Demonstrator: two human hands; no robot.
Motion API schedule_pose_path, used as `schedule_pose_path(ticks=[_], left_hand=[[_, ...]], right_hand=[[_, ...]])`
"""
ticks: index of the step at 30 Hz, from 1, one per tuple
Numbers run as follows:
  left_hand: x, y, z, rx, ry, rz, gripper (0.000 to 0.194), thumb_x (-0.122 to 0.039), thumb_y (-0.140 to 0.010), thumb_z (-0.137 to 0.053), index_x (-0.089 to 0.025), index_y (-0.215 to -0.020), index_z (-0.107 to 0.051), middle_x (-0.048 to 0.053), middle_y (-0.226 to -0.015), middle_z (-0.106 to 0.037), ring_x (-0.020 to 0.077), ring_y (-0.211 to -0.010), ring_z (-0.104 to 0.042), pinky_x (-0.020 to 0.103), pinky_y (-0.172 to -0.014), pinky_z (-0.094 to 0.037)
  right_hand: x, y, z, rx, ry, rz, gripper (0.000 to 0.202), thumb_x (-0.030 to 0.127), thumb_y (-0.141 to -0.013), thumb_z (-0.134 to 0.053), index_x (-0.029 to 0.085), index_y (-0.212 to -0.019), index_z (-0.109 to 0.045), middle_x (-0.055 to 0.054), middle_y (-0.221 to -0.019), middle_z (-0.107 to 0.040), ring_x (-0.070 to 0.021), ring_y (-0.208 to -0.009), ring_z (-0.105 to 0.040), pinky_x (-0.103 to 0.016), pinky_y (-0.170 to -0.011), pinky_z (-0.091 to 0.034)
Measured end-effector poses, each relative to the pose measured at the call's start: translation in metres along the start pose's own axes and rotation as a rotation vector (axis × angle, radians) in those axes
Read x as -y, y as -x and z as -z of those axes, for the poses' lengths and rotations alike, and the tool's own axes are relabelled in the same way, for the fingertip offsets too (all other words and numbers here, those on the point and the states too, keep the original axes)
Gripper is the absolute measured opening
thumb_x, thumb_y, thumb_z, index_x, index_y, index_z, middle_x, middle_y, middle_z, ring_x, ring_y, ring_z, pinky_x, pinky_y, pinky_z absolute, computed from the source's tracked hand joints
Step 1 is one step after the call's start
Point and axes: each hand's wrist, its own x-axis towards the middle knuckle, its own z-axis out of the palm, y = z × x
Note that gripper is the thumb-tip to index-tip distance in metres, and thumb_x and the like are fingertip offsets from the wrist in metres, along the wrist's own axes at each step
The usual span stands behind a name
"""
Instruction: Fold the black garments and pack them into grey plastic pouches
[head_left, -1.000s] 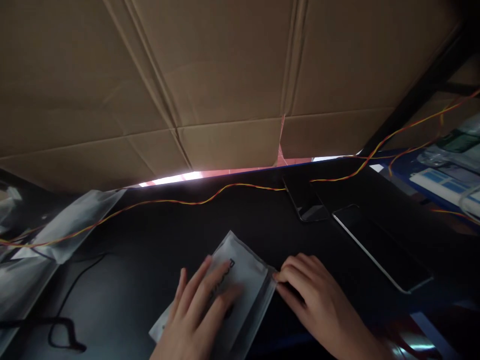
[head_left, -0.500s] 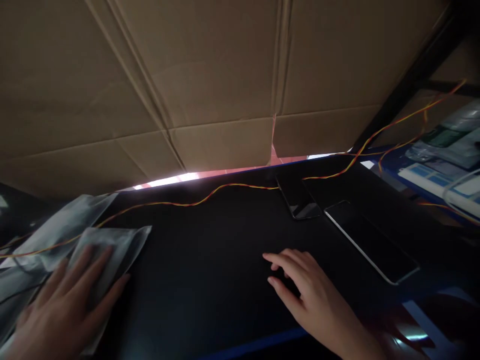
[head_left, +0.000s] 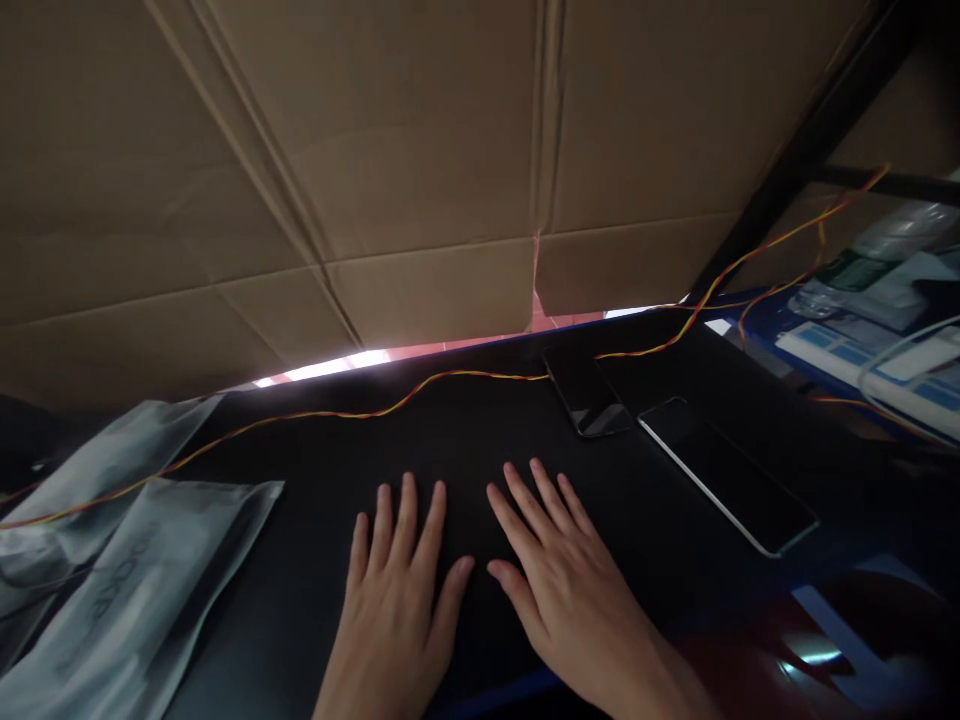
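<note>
Both hands lie flat, palms down, side by side on the black tabletop (head_left: 315,580) near its front edge. My left hand (head_left: 401,595) has its fingers spread and holds nothing; a frosted plastic bag (head_left: 127,600) with dark lettering lies to its left. My right hand (head_left: 562,580) also has spread fingers and holds nothing. Beyond it and to the right rest a smaller dark phone (head_left: 585,395) and a larger phone-like device (head_left: 727,475) with a light edge. The thumbs point toward each other without touching.
A second frosted bag (head_left: 112,465) lies at the far left. A red-yellow twisted wire (head_left: 345,413) crosses the table's back. Brown cardboard (head_left: 420,150) stands behind. At right, a blue shelf holds a plastic bottle (head_left: 862,268), a blue-white box (head_left: 832,355) and a pale cable.
My left hand has left the frosted bag and moved right onto the tabletop. My right hand has shifted slightly left and flattened, its fingers now spread. The view has shifted a little.
</note>
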Motion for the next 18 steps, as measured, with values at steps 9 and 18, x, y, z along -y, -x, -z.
schedule_pose_path(ticks=[9,18], left_hand=[[0.004,0.001,-0.002,0.077,-0.084,-0.072,0.071,-0.038,-0.113,-0.045,-0.023,-0.178,-0.020,0.014,-0.177,-0.043,0.0445,-0.164,-0.039,0.076,-0.116,-0.051],[0.031,0.004,0.011,0.085,0.042,0.010,0.060,-0.037,-0.112,-0.052,-0.031,-0.170,-0.038,0.012,-0.176,-0.046,0.0441,-0.161,-0.044,0.080,-0.117,-0.047]], right_hand=[[-0.003,0.003,-0.007,0.007,-0.001,-0.019,0.063,0.042,-0.116,-0.050,0.020,-0.174,-0.037,-0.007,-0.181,-0.028,-0.0365,-0.169,-0.022,-0.065,-0.132,-0.039],[-0.004,0.003,-0.006,0.011,0.005,-0.010,0.061,0.043,-0.116,-0.049,0.019,-0.172,-0.039,-0.007,-0.181,-0.030,-0.0366,-0.169,-0.024,-0.067,-0.130,-0.041]])
